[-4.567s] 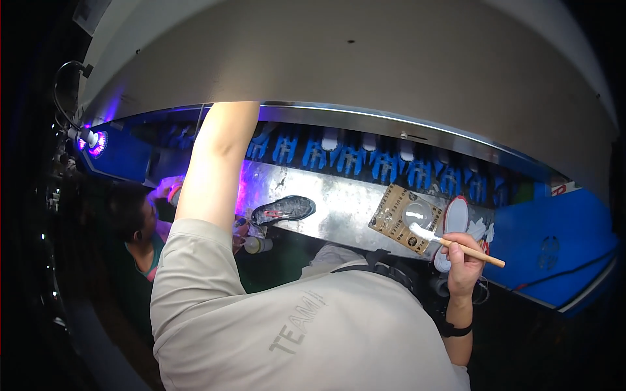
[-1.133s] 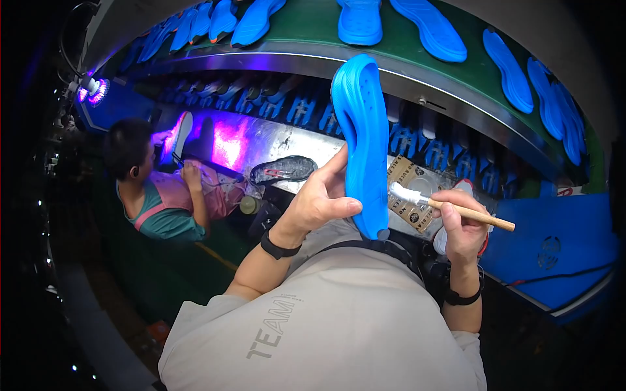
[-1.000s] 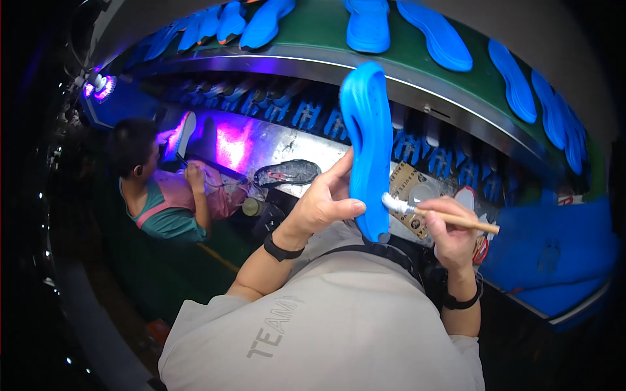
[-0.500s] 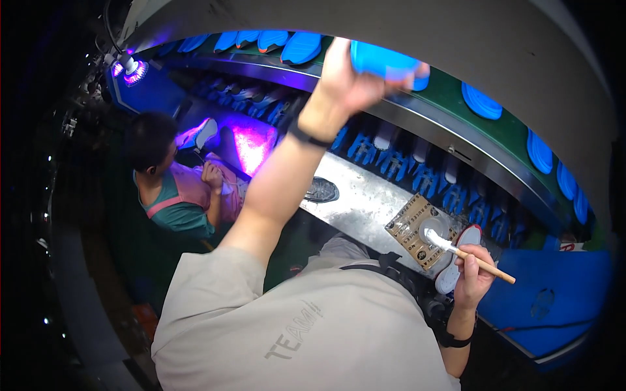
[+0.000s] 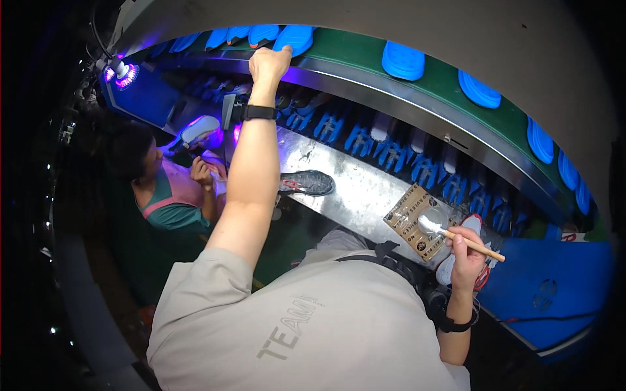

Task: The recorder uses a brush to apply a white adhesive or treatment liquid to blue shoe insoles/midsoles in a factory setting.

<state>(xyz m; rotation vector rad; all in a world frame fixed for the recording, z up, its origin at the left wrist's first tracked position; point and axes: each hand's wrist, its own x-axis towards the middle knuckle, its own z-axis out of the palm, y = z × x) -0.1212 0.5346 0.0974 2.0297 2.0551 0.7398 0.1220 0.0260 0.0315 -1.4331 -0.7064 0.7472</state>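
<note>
At the upper left, my left hand (image 5: 268, 64) reaches to the belt, its fingers closed at the near end of a blue shoe sole (image 5: 297, 39). My right hand (image 5: 467, 253) grips a brush by its wooden handle (image 5: 481, 248). The brush's white-coated bristles (image 5: 430, 225) rest in a round clear dish (image 5: 443, 212). Under the dish lies a piece of printed brown cardboard (image 5: 410, 215). Beside my right hand is a white shoe with red trim (image 5: 445, 270), partly hidden by that hand. A dark sole (image 5: 311, 183) lies on the metal bench.
Several blue soles, one of them broad (image 5: 403, 60), lie along the green belt (image 5: 358, 47). Below its metal edge (image 5: 385, 84), shoes stand on blue racks (image 5: 360, 141). A co-worker (image 5: 176, 186) sits at the left with a shoe, near purple lamps (image 5: 124, 73). The metal bench (image 5: 355, 201) runs in front.
My left hand has let go of a blue sole, which now lies on the belt, and moved left to another sole. My right hand still holds the brush at the dish.
</note>
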